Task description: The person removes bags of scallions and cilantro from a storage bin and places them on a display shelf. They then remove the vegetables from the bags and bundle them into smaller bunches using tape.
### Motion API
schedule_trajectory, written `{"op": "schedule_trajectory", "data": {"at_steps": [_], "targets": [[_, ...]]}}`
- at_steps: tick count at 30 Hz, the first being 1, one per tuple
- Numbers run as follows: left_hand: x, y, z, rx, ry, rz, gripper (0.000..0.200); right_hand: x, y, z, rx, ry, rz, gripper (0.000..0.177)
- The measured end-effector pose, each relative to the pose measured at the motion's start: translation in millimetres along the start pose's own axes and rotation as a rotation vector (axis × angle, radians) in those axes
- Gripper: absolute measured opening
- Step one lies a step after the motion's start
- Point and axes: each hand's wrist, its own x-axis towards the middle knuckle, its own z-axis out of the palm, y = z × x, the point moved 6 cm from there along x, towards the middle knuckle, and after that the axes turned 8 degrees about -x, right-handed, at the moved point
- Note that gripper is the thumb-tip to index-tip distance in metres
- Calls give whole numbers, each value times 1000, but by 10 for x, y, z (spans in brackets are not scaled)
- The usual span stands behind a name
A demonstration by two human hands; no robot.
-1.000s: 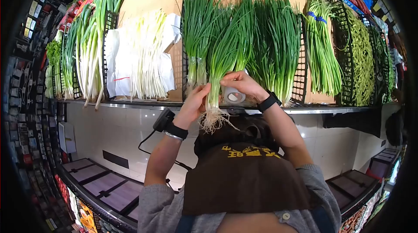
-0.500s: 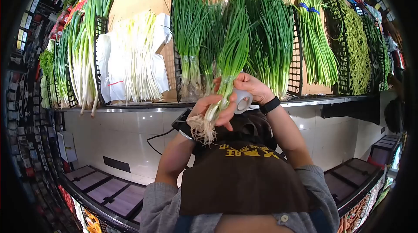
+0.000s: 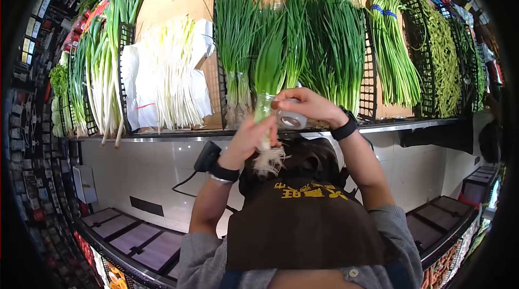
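A bunch of green onions (image 3: 269,67) points away from me, its pale roots hanging toward my apron. My left hand (image 3: 253,136) is wrapped round the white stems just above the roots. A roll of clear tape (image 3: 292,118) is gripped in my right hand (image 3: 306,106), whose thumb and finger pinch beside the stems. Shiny tape shows round the bunch at that spot. More green onions (image 3: 338,45) lie just beyond my hands, some bundles banded with clear tape near their white ends.
White stalks (image 3: 175,72) lie on paper at the left, beside large leeks (image 3: 102,67). Green stems with blue bands (image 3: 392,51) and green pods (image 3: 440,62) are to the right. The metal shelf edge (image 3: 162,134) runs in front of me. A black device with a cord hangs by my left wrist.
The bunch has swung more upright and left, its roots now nearer the apron's middle. My left hand has turned round the stems. My right hand and the tape roll have moved slightly left.
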Motion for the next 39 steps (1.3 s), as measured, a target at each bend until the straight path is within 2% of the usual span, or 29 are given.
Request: {"op": "schedule_trajectory", "data": {"at_steps": [1, 2, 3, 4, 5, 6, 8, 10, 12, 13, 14, 15, 16, 18, 19, 20, 22, 23, 24, 26, 28, 30, 31, 32, 33, 34, 36, 37, 39], "targets": [[-36, 95, 54, -91, -134, 25, 22, -36, -45, 14, 34, -7, -39, 26], [-56, 114, 112, -90, -136, 31, 22, -64, -114, 26, 67, -16, -82, 26], [-134, 108, 302, -264, -303, -6, 24, -92, -99, 103, 102, -186, 28, 27], [-214, 116, 486, -439, -469, -43, 27, -25, 223, 95, 171, -157, 31, 29], [-224, 15, 536, -670, -553, -178, 32, -76, 144, 135, 312, -112, -34, 27], [-215, 4, 493, -669, -553, -172, 32, -124, 67, 153, 452, -67, -97, 26], [-179, -177, 283, -247, -387, -313, 38, -210, 171, 43, 373, -57, -35, 23], [26, -145, -106, 292, -120, -254, 38, -229, 193, 2, 298, -40, 20, 20], [103, 73, 11, 366, -70, 115, 40, -250, 138, -28, 31, 101, 86, 16], [163, 82, 111, 449, -97, 122, 40, -245, 115, -44, -245, 152, 179, 20], [227, 70, 211, 533, -126, 130, 41, -191, 50, -42, -518, 256, 74, 25], [311, -124, 31, 686, 84, 84, 35, -180, -19, -56, -662, 304, -23, 25], [309, -71, 76, 687, 79, 86, 35, -185, -85, -68, -805, 352, -121, 26], [256, 14, 135, 241, 57, -11, 34, -207, -164, -109, -424, 272, -421, 24], [218, 100, 136, 189, 60, -1, 34, -257, -173, -97, -199, 226, -67, 19], [209, 165, 164, 152, 55, 50, 29, -265, -242, -85, -192, 236, -62, 19], [183, 404, 368, 259, 45, 235, 28, -240, -460, -122, -603, 365, -187, 15], [176, 503, 397, 264, 87, 230, 30, -227, -513, -188, -742, 426, -95, 10], [149, 630, 411, 270, 129, 226, 33, -207, -481, -291, -976, 589, -136, 10], [-17, 1155, 574, 278, 90, 398, 39, -239, -189, -586, -1130, 742, -80, 8], [-37, 1485, 519, 299, 114, 487, 40, -408, -152, -816, -859, 772, 28, 9], [189, 1568, 265, 423, 166, 552, 42, -548, -127, -978, -586, 826, -151, 13], [322, 1536, 59, 428, 165, 552, 42, -590, -127, -1025, -546, 838, -187, 13], [469, 1433, -228, 559, 255, 514, 44, -648, -111, -1055, -504, 850, -219, 12], [598, 1301, -457, 690, 343, 475, 46, -703, -63, -1090, -486, 852, -165, 13], [670, 1119, -617, 695, 338, 476, 46, -749, -46, -1105, -484, 859, -167, 13], [398, 974, -553, 1713, 756, 1094, 47, -830, 44, -1074, -463, 840, -116, 13], [394, 899, -437, 1711, 744, 1089, 47, -858, 58, -1051, -452, 834, -94, 14], [504, 686, -155, 1458, 652, 905, 47, -860, 80, -1028, -431, 823, -90, 14]]}}
